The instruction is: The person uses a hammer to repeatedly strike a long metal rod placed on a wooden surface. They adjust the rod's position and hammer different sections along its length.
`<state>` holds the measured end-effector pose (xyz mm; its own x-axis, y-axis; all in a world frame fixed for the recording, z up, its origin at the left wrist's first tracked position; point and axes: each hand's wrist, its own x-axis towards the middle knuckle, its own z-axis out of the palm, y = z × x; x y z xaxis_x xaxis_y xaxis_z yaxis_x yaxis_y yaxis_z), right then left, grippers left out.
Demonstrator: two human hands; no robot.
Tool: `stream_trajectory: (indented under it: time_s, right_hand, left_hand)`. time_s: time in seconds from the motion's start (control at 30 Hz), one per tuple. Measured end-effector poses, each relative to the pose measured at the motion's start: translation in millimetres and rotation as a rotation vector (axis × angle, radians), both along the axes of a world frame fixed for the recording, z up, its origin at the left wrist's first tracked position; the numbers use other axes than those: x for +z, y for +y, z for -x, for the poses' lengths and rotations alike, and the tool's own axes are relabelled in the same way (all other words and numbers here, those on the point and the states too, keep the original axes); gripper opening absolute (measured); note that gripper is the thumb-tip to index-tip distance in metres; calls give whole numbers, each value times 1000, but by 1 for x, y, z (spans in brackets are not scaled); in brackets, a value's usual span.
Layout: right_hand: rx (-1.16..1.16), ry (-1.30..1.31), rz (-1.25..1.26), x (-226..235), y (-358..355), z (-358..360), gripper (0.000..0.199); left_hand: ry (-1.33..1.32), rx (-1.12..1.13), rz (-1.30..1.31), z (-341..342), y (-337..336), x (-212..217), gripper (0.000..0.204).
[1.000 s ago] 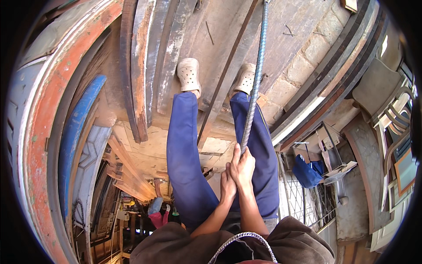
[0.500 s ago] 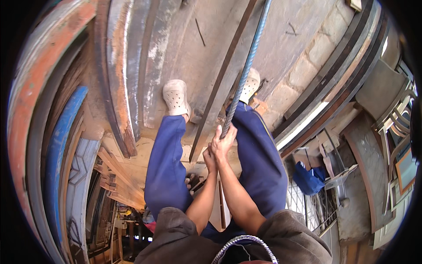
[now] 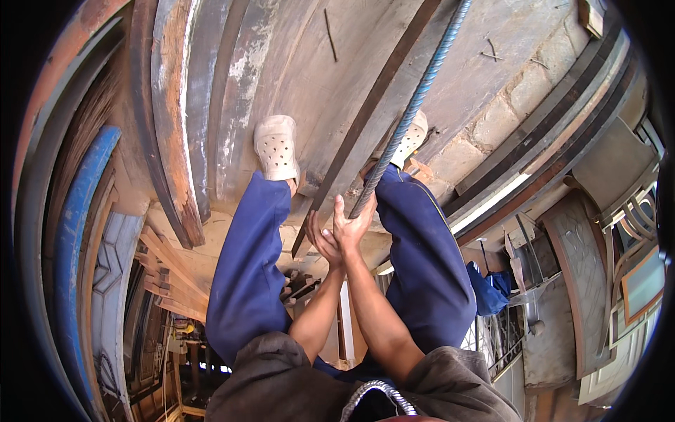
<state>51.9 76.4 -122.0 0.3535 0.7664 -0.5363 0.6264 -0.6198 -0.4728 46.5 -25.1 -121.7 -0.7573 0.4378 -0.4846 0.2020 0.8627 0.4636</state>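
A ribbed steel bar (image 3: 422,88), bluish along its upper length, slants from the far edge down to my right hand (image 3: 355,226). That hand is closed around the bar's near end, thumb pointing up. My left hand (image 3: 325,243) sits just left of it with the fingers loosely apart, and the wrists are close together. Its fingertips overlap the lower part of a long plank with a dark edge (image 3: 365,112); whether they touch it I cannot tell. The bar passes in front of my right shoe (image 3: 413,133), and my left shoe (image 3: 275,148) stands left of the plank.
Long worn boards (image 3: 172,105) and a blue curved piece (image 3: 84,204) line the left side. Stacked wooden pieces (image 3: 176,271) lie by my left leg. Dark beams (image 3: 534,141) run along the right, beyond a row of blocks (image 3: 499,119). A blue cloth (image 3: 489,288) hangs beside my right leg.
My left hand has loosened from a closed shape and shifted left toward the plank. My right hand keeps its hold on the bar. The whole view has shifted slightly.
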Motion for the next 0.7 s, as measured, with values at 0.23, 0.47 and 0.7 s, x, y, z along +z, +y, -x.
stream_trajectory:
  time_s: [0.23,0.47,0.7]
  right_hand:
    - [-34,57,40,-18,-6,-2,69]
    - [-39,87,-59,-35,-1,0,59]
    - [-197,239,2,-56,-13,-1,57]
  left_hand:
    - [-4,-14,19,-1,-6,-22,63]
    - [-35,-32,23,-4,-8,-43,70]
    - [-61,-4,-17,-4,-11,-66,72]
